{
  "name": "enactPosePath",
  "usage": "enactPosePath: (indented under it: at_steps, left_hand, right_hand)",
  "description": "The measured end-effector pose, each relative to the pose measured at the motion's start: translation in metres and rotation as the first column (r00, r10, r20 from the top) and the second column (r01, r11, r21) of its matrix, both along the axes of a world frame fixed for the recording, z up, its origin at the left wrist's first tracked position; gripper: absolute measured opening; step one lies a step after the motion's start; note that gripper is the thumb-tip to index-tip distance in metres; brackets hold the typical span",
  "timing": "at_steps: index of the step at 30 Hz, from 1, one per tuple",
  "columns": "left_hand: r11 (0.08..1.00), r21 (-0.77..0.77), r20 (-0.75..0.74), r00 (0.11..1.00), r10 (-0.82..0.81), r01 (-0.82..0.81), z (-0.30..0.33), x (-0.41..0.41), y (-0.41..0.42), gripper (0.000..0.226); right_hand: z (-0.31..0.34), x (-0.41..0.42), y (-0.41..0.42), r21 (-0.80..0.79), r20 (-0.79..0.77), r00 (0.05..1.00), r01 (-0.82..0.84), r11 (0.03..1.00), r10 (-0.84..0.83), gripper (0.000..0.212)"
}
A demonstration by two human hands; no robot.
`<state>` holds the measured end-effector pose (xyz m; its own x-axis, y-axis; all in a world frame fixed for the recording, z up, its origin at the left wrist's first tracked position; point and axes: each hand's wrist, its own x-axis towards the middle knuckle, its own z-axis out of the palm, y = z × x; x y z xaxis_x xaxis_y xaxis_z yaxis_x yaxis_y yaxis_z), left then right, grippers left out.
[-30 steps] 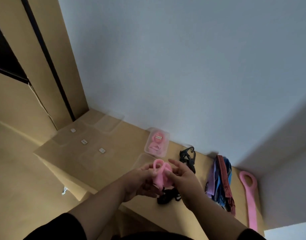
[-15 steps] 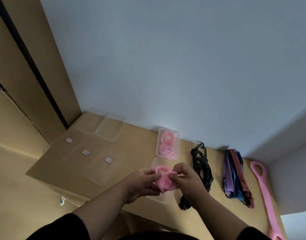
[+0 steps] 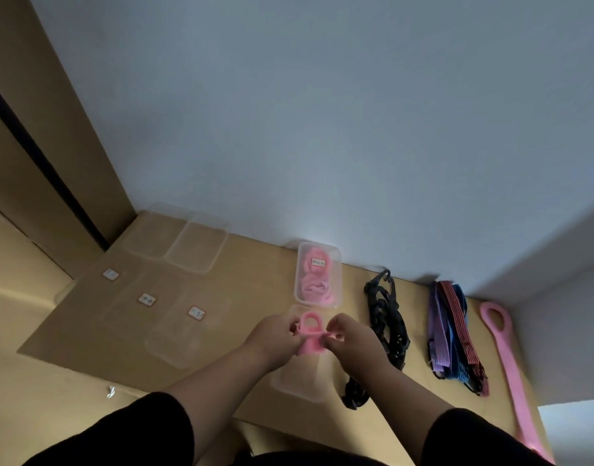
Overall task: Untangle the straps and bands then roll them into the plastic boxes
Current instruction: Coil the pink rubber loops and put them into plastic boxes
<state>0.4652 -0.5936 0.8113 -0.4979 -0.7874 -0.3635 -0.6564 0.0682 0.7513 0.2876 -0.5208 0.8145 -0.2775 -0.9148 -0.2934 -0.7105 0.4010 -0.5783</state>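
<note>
Currently left hand (image 3: 276, 338) and right hand (image 3: 351, 338) both pinch the half-rolled pink band (image 3: 310, 336) above the empty plastic box (image 3: 300, 381); any slackened pinch risks the springy roll uncoiling.

Pale blue-grey wall (image 3: 322, 129) behind tan wooden desktop (image 3: 255, 280), dim light.

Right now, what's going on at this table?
A person is rolling a pink band, pinched between left hand and right hand, over an open box. Another box already holds pink rolls. A black strap, striped bands and a long pink band lie loose to the right.
</note>
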Motion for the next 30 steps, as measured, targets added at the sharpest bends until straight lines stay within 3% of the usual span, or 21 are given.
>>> enactPosePath:
  at_steps: [4,8,13,21,24,30]
  left_hand:
    - [0.998,-0.055,0.044,0.999,-0.026,0.029,-0.006,-0.011,-0.011,0.024]
    - [0.984,-0.172,0.184,0.983,-0.018,0.05,-0.016,-0.024,-0.021,0.028]
    - [0.984,-0.178,0.234,0.972,0.027,0.016,-0.024,-0.028,-0.023,0.037]
    - [0.966,-0.254,0.246,0.969,0.013,0.051,-0.024,-0.025,-0.022,0.036]
    - [0.949,-0.295,0.221,0.974,-0.051,0.116,-0.02,-0.025,-0.021,0.053]
    - [0.91,-0.344,0.163,0.969,-0.185,0.231,-0.001,-0.028,-0.014,0.055]
  right_hand:
    - [-0.015,-0.007,-0.01,0.037,-0.059,0.998,-0.028,0.999,0.03,0.018]
    - [-0.025,-0.017,-0.017,0.046,-0.197,0.971,-0.128,0.991,0.134,0.024]
    - [-0.034,-0.022,-0.019,-0.012,-0.267,0.939,-0.228,0.974,0.217,0.032]
    - [-0.033,-0.028,-0.014,-0.045,-0.236,0.947,-0.234,0.971,0.217,0.046]
    - [-0.025,-0.028,-0.009,-0.035,-0.208,0.956,-0.22,0.975,0.209,0.049]
    - [-0.008,-0.023,0.003,-0.015,-0.195,0.969,-0.16,0.987,0.154,0.06]
